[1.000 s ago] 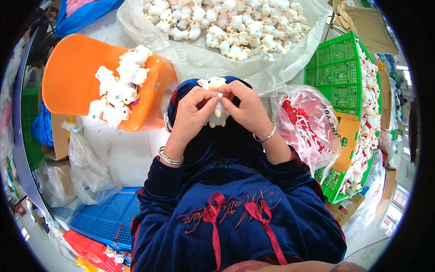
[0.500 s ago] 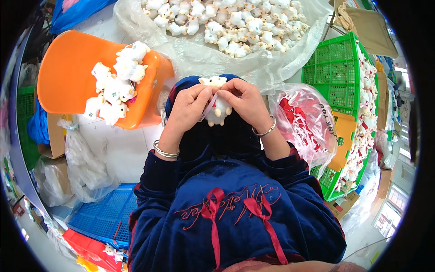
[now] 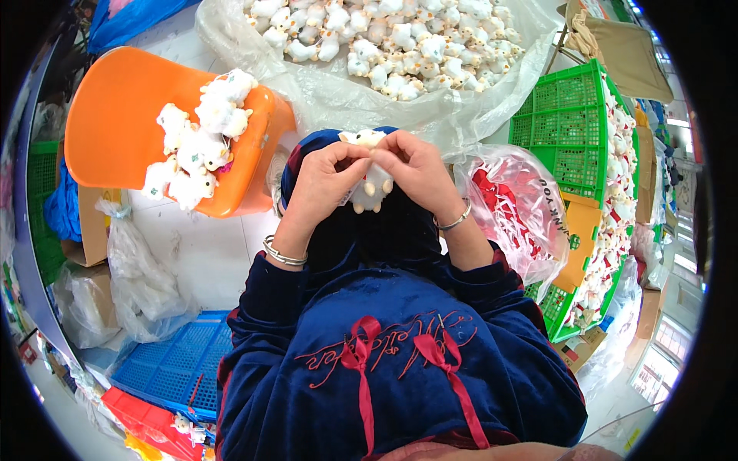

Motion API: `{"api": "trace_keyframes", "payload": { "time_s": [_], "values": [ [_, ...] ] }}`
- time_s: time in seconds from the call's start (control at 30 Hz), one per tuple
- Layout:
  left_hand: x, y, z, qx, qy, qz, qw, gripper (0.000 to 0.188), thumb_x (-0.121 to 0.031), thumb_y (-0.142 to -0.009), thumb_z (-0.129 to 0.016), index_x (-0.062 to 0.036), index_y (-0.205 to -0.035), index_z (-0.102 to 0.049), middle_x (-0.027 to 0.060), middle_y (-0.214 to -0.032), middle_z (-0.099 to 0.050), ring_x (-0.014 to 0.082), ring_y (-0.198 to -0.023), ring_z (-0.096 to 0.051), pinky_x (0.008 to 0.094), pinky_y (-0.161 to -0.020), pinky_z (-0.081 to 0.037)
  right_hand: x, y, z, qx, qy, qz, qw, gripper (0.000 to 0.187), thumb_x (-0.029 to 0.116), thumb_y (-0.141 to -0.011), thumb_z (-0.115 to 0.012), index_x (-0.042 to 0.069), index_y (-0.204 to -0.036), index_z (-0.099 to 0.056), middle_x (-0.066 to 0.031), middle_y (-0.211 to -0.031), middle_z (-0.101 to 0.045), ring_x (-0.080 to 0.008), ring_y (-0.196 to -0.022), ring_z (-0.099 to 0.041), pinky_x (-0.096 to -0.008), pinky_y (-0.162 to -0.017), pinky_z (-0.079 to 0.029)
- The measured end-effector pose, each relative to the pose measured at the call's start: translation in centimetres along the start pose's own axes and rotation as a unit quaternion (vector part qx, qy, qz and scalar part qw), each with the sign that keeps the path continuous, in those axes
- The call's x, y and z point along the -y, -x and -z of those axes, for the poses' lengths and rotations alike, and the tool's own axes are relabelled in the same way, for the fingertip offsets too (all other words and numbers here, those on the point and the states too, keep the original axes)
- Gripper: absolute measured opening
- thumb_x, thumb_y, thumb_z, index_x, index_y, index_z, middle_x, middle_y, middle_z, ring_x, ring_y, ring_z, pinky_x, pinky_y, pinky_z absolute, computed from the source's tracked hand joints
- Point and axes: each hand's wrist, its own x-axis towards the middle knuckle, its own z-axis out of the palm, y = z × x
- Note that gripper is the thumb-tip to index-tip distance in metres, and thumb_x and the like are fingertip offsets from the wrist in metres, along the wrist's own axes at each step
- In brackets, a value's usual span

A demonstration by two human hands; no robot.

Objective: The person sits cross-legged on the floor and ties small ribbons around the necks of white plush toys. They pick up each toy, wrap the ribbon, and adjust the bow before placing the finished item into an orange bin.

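Orange chair at far left, white plush toys piled on seat. Left hand pinches small white plush toy at centre, above lap. Right hand touches left, fingers closed on same toy's top. Clear bag of red-and-white pieces just right. Green crate far right.

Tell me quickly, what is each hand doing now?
Left hand: closed, pinching the small white plush toy.
Right hand: closed, pinching the same toy.
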Motion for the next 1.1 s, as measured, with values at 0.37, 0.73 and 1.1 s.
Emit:
{"api": "trace_keyframes", "payload": {
  "time_s": [0.37, 0.73, 1.1],
  "values": [
    [0.6, 0.0, -0.5, -0.030, -0.015, -0.028, 0.999, 0.014, -0.012, -0.093, -0.075, -0.0010, -0.102, -0.073, -0.0010, -0.088, -0.064, 0.0048, -0.074, -0.058, 0.0214, -0.068, -0.049, -0.8, -0.5, 0.5, 0.013, 0.017, 0.000, 1.000, 0.019, 0.017, -0.099, -0.068, -0.001, -0.097, -0.069, -0.0035, -0.083, -0.068, -0.0082, -0.076, -0.059, -0.0261, -0.069, -0.051],
    [1.1, 0.2, -1.8, -0.083, -0.059, -0.090, 0.991, 0.012, -0.009, -0.094, -0.074, -0.0022, -0.104, -0.074, -0.0042, -0.088, -0.061, 0.0029, -0.076, -0.054, 0.0180, -0.068, -0.043, -1.3, -0.5, 0.6, 0.011, 0.019, 0.027, 0.999, 0.019, 0.018, -0.101, -0.065, -0.001, -0.098, -0.067, -0.0011, -0.082, -0.066, -0.0078, -0.074, -0.057, -0.0262, -0.067, -0.049],
    [1.0, 0.2, -3.0, -0.106, -0.063, -0.112, 0.986, 0.011, -0.005, -0.094, -0.072, -0.0014, -0.104, -0.076, -0.0014, -0.087, -0.058, 0.0068, -0.078, -0.054, 0.0212, -0.069, -0.043, -1.9, -0.2, 0.7, 0.023, -0.070, 0.017, 0.997, 0.018, 0.017, -0.104, -0.062, 0.000, -0.101, -0.068, 0.0016, -0.081, -0.064, -0.0048, -0.071, -0.057, -0.0220, -0.062, -0.048]
  ]
}}
